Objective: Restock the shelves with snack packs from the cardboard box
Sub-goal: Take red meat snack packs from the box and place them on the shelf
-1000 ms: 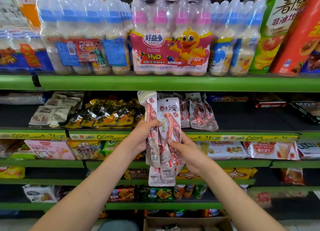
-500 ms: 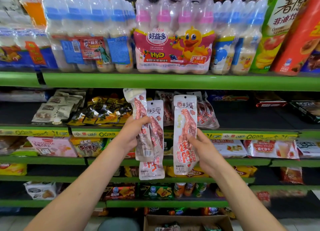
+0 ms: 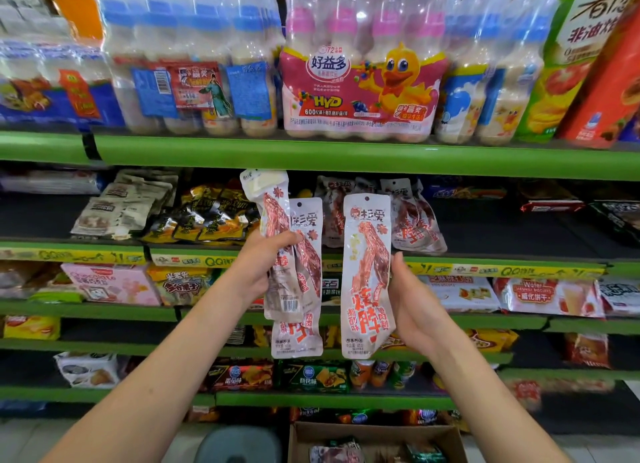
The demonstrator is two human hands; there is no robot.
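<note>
Nearest, at the bottom edge, the open brown cardboard box (image 3: 374, 442) still holds loose packs. Above the box, the right hand (image 3: 414, 310) pinches one long white-and-red plastic snack pack (image 3: 367, 275) along its right edge, thumb in front and the other fingers hidden behind. To the left of that pack, the left hand (image 3: 258, 265) has its fingers curled round two matching packs (image 3: 298, 272), fanned and overlapping. Beyond the single pack, the same white-and-red packs (image 3: 412, 216) lean in a row on the dark, green-edged shelf (image 3: 485, 265). To place it well, I would carry the single pack up over the green lip, keep it upright and face-out, and lean it against that row.
</note>
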